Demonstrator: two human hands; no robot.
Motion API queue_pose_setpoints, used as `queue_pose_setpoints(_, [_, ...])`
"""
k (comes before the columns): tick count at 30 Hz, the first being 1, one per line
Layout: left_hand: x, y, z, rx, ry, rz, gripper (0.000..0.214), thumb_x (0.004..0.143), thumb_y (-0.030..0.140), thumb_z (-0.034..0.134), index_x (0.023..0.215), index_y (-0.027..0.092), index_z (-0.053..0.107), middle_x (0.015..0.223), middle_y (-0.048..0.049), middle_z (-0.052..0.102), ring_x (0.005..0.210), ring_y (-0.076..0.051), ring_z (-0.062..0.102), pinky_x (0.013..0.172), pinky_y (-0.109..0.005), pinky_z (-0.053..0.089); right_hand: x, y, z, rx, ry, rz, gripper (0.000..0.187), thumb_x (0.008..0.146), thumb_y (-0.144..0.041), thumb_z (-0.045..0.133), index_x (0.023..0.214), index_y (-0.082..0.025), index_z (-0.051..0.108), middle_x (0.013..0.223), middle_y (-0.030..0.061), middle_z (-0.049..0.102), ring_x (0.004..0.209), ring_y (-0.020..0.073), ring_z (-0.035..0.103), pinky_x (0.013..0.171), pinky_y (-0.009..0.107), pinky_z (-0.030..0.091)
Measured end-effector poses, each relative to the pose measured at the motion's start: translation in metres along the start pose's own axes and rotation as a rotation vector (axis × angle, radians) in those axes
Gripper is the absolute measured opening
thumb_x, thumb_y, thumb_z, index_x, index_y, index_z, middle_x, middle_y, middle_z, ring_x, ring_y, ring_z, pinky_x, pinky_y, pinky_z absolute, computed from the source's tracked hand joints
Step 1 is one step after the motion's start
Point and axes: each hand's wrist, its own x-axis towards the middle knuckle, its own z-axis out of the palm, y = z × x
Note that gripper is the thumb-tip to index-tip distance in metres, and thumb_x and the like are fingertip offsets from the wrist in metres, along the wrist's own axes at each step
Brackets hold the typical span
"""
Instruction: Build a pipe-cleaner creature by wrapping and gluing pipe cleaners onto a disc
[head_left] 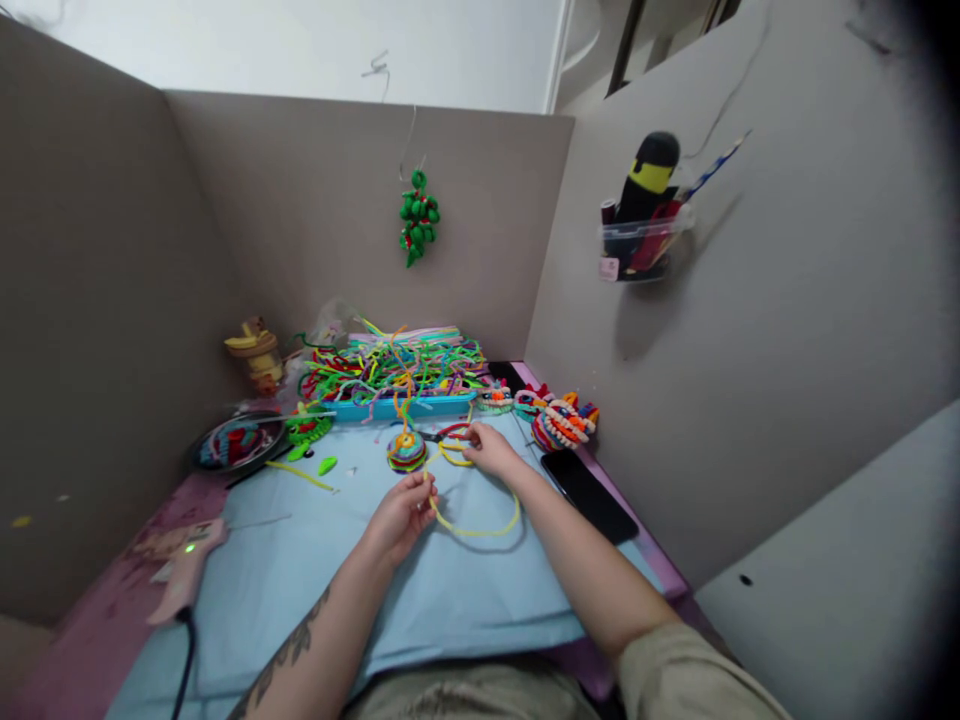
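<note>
My left hand pinches one end of a yellow pipe cleaner that loops over the light blue mat. My right hand pinches the other end of that loop, close to a red pipe cleaner. Just beyond my hands lies a small coiled multicoloured disc with stems sticking up from it.
A blue tray heaped with coloured pipe cleaners stands behind. Coiled pieces lie at the right, a black phone beside my right forearm. A pink glue gun lies left, near a dark bowl. Grey partitions surround the desk.
</note>
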Motion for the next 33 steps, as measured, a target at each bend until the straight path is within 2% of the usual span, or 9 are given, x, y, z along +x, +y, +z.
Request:
queue_pose_setpoints(5, [0.001, -0.001, 0.000, 0.027, -0.001, 0.006, 0.014, 0.072, 0.011, 0.064, 0.083, 0.014, 0.056, 0.066, 0.0017, 0.055, 0.052, -0.006, 0.056, 0.047, -0.015, 0.048, 0.011, 0.005, -0.006, -0.087, 0.115, 0.204, 0.020, 0.082, -0.025, 0.049, 0.095, -0.016, 0.061, 0.083, 0.0061, 0.066, 0.077, 0.0159, 0.058, 0.067, 0.023, 0.040])
queue_pose_setpoints(9, [-0.001, -0.004, 0.005, 0.138, -0.041, 0.010, 0.020, 0.067, 0.018, 0.068, 0.083, 0.015, 0.055, 0.072, 0.0009, 0.056, 0.056, -0.007, 0.056, 0.049, -0.016, 0.046, 0.044, 0.015, -0.009, -0.088, 0.038, 0.261, 0.028, 0.076, -0.035, 0.059, 0.094, -0.014, 0.065, 0.088, 0.0084, 0.068, 0.079, 0.0180, 0.061, 0.066, 0.023, 0.041])
queue_pose_setpoints(13, [-0.005, -0.006, 0.011, 0.302, -0.155, 0.130, 0.023, 0.067, 0.025, 0.069, 0.085, 0.017, 0.056, 0.067, 0.0027, 0.052, 0.055, -0.007, 0.050, 0.047, -0.015, 0.037, 0.073, 0.016, -0.004, -0.087, 0.008, 0.230, 0.023, 0.071, -0.033, 0.064, 0.083, -0.014, 0.068, 0.078, 0.0062, 0.069, 0.070, 0.0167, 0.061, 0.060, 0.022, 0.040])
queue_pose_setpoints(16, [0.002, -0.004, 0.016, 0.584, -0.175, 0.255, 0.016, 0.071, 0.030, 0.065, 0.077, 0.017, 0.060, 0.057, 0.0022, 0.048, 0.051, -0.010, 0.046, 0.046, -0.018, 0.033, 0.080, 0.016, 0.000, -0.086, -0.002, 0.189, 0.012, 0.068, -0.022, 0.064, 0.074, -0.014, 0.069, 0.073, 0.0045, 0.068, 0.065, 0.0150, 0.060, 0.058, 0.021, 0.039])
queue_pose_setpoints(20, [0.030, 0.003, 0.026, 1.038, -0.024, 0.598, 0.008, 0.064, 0.022, 0.068, 0.070, 0.019, 0.064, 0.073, -0.0059, 0.060, 0.072, -0.020, 0.056, 0.066, -0.025, 0.042, 0.070, 0.020, -0.002, -0.085, 0.041, 0.160, 0.012, 0.071, -0.018, 0.058, 0.071, -0.013, 0.069, 0.072, 0.0045, 0.069, 0.067, 0.0141, 0.060, 0.058, 0.020, 0.038])
queue_pose_setpoints(25, [0.063, 0.005, 0.038, 1.755, 0.021, 0.452, 0.017, 0.080, 0.029, 0.052, 0.090, 0.018, 0.060, 0.094, -0.0105, 0.062, 0.088, -0.023, 0.060, 0.075, -0.029, 0.043, 0.049, 0.024, -0.011, -0.084, 0.114, 0.149, 0.012, 0.072, -0.017, 0.057, 0.073, -0.016, 0.069, 0.072, 0.0031, 0.069, 0.068, 0.0144, 0.060, 0.060, 0.020, 0.039])
queue_pose_setpoints(27, [0.071, 0.003, 0.037, 1.922, 0.024, 0.456, 0.020, 0.086, 0.030, 0.044, 0.093, 0.017, 0.058, 0.097, -0.0101, 0.061, 0.087, -0.021, 0.061, 0.074, -0.029, 0.044, 0.043, 0.024, -0.016, -0.089, 0.159, 0.152, 0.012, 0.072, -0.017, 0.057, 0.073, -0.016, 0.068, 0.072, 0.0044, 0.069, 0.069, 0.0162, 0.060, 0.062, 0.022, 0.039])
queue_pose_setpoints(30, [0.083, 0.001, 0.029, 1.873, 0.080, 0.586, 0.018, 0.087, 0.029, 0.044, 0.088, 0.017, 0.057, 0.096, -0.0094, 0.061, 0.087, -0.020, 0.060, 0.074, -0.028, 0.043, 0.037, 0.021, -0.029, -0.092, 0.285, 0.162, 0.020, 0.080, -0.020, 0.048, 0.080, -0.015, 0.067, 0.078, 0.0083, 0.068, 0.076, 0.0189, 0.060, 0.068, 0.025, 0.041])
queue_pose_setpoints(33, [0.096, 0.001, 0.023, 1.718, 0.109, 0.682, 0.015, 0.083, 0.028, 0.050, 0.078, 0.016, 0.058, 0.088, -0.0086, 0.061, 0.084, -0.020, 0.058, 0.073, -0.028, 0.041, 0.030, 0.012, -0.047, 0.010, 0.620, 0.044, 0.026, 0.085, -0.026, 0.041, 0.087, -0.015, 0.065, 0.087, 0.0097, 0.066, 0.083, 0.0198, 0.058, 0.076, 0.028, 0.042])
